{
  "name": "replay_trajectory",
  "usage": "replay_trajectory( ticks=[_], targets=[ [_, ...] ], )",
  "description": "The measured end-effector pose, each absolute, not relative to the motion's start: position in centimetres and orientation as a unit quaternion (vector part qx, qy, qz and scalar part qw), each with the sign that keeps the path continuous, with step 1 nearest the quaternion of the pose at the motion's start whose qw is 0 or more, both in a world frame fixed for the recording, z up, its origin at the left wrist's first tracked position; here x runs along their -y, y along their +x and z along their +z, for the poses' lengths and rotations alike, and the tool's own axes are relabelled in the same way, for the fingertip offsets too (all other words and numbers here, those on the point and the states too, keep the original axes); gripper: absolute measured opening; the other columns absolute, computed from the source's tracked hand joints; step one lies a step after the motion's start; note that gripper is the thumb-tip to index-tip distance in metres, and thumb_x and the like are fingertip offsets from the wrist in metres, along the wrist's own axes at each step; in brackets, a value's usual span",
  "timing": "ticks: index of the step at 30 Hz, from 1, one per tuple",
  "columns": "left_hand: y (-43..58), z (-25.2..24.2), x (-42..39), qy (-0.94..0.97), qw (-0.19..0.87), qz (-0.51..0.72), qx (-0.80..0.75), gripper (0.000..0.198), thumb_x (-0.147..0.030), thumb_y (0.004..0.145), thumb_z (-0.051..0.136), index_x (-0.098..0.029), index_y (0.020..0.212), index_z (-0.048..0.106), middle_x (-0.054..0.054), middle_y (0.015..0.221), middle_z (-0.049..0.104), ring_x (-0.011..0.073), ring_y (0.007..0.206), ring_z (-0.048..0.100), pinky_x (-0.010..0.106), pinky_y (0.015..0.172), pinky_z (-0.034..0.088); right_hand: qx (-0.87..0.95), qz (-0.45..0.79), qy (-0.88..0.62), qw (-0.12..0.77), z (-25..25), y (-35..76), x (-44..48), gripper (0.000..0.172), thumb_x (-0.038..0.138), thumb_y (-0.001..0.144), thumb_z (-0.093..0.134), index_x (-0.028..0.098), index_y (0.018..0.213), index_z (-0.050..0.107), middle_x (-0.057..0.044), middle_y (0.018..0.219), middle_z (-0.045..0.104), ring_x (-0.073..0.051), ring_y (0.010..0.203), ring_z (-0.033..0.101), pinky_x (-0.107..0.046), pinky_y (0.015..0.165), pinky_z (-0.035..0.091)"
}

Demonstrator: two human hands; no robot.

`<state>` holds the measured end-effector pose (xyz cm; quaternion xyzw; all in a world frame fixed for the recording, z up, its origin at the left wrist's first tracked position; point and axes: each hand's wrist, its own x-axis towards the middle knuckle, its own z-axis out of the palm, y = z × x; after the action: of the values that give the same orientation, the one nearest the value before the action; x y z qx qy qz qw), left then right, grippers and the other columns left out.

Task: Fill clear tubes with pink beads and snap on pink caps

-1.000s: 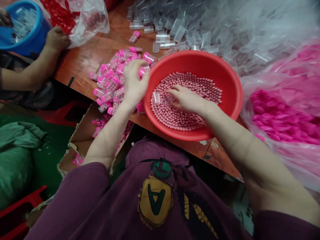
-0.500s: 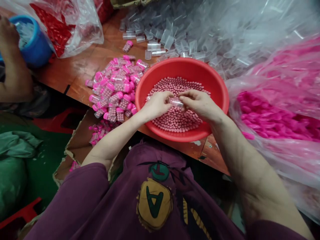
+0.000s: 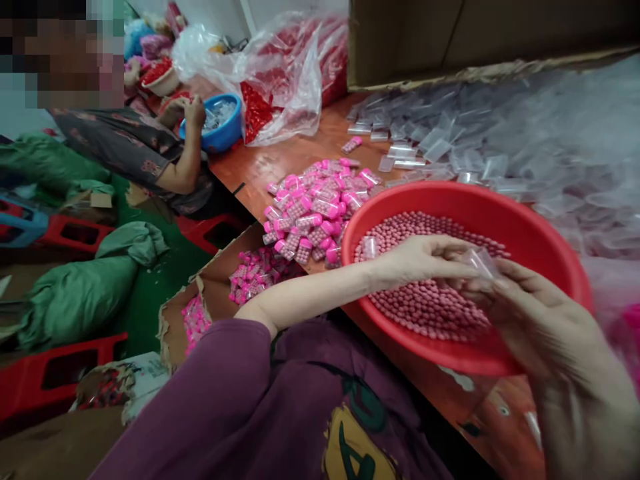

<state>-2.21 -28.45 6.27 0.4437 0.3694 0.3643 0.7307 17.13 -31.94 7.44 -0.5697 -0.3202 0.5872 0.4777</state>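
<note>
Over a red basin (image 3: 560, 253), my left hand (image 3: 425, 259) pinches a small clear plastic bottle (image 3: 481, 262) between thumb and fingers. At the bottle's other end, the closed fingers of my right hand (image 3: 535, 307) grip it too, a little blurred. Whether beads are inside the bottle I cannot tell. Round pink beads (image 3: 430, 313) cover the bottom of the basin below both hands. Another clear bottle (image 3: 370, 248) lies on the beads by the basin's left side. Left of the basin is a heap of bead-filled bottles with pink caps (image 3: 320, 207).
Loose clear bottles (image 3: 440, 143) spread behind the basin. A cardboard box (image 3: 220, 280) below the table edge holds more pink-capped bottles. At the far left a co-worker (image 3: 150, 147) sits by a blue basin (image 3: 225, 137). A large carton (image 3: 400, 47) stands at the back.
The view has swung left, bringing the co-worker and floor into sight. Both my hands still hold the clear bottle, now appearing further right in the picture.
</note>
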Motion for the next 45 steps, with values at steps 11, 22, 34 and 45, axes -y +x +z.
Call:
replay_trajectory(
  ticks=[11,22,34,45],
  targets=[
    [-3.3,7.4,28.8,0.354,0.787,0.348,-0.367,0.060,-0.036,0.061,0.113,-0.012,0.106,0.083,0.003,0.091,0.079,0.0113,0.079,0.068,0.026,0.073,0.045,0.234,0.713,-0.476,0.459,8.1,14.4,33.3,0.055,0.029,0.043,0.113,0.026,0.091,0.087,0.003,0.077,0.079,-0.009,0.060,0.073,-0.014,0.059,0.066],
    [-3.1,8.0,29.2,0.452,0.735,0.283,-0.419,0.040,-0.034,0.080,0.100,-0.025,0.117,0.088,0.005,0.117,0.086,0.0111,0.080,0.070,0.023,0.068,0.052,0.269,0.738,-0.336,0.520,6.1,15.0,34.5,0.051,0.052,0.069,0.109,0.022,0.091,0.074,0.003,0.081,0.075,-0.006,0.058,0.053,-0.017,0.050,0.047],
    [-2.1,7.7,25.8,0.841,0.184,0.029,-0.508,0.036,-0.026,0.107,0.067,-0.019,0.141,0.075,0.015,0.142,0.071,0.0266,0.119,0.073,0.037,0.104,0.059,0.485,0.203,-0.656,0.541,3.8,24.8,34.0,0.026,0.041,0.113,0.057,0.028,0.130,0.072,-0.007,0.128,0.081,-0.022,0.107,0.078,-0.039,0.099,0.065],
    [6.3,3.7,26.9,0.885,0.186,-0.122,-0.408,0.037,0.005,0.097,0.049,-0.004,0.117,0.078,0.026,0.143,0.070,0.0277,0.114,0.075,0.036,0.101,0.058,0.540,0.137,-0.820,0.135,-0.4,25.9,31.5,0.046,0.019,0.109,0.045,0.006,0.145,0.071,-0.031,0.147,0.073,-0.040,0.124,0.076,-0.047,0.101,0.059]
  ],
)
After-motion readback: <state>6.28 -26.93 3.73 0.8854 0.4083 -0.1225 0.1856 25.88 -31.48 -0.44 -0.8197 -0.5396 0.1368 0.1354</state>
